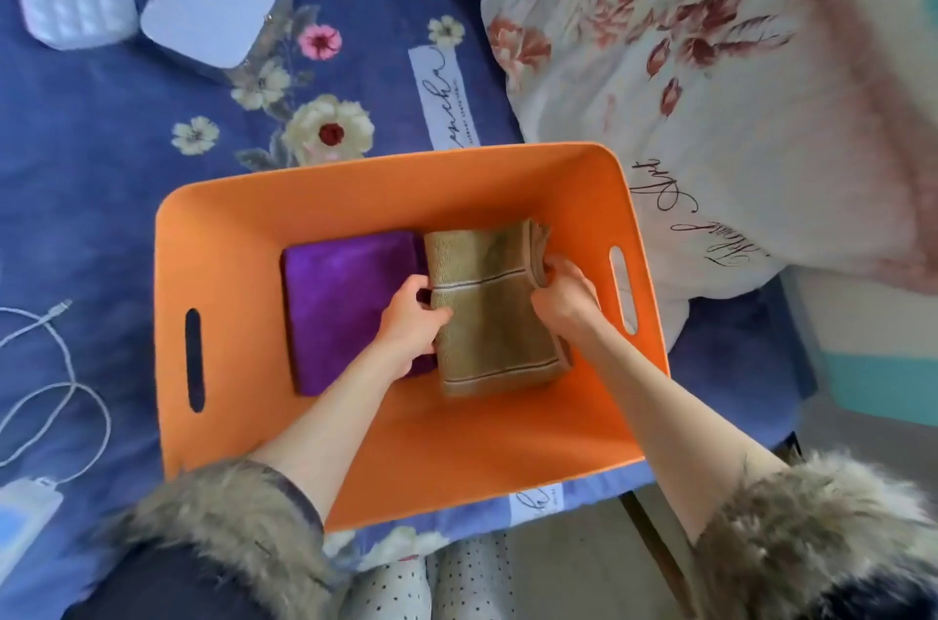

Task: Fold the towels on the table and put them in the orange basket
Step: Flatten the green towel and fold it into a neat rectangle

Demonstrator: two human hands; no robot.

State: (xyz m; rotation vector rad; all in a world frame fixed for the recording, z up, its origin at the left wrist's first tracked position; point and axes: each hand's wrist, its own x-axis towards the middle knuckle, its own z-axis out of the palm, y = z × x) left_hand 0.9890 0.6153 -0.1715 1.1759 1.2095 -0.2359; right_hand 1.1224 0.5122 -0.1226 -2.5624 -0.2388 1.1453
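Terry towel (495, 315) — smooth orange basket (223, 233)

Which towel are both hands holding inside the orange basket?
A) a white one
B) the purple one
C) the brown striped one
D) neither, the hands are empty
C: the left hand and right hand each grip a side edge of the folded brown striped towel, which lies beside the purple towel in the orange basket.
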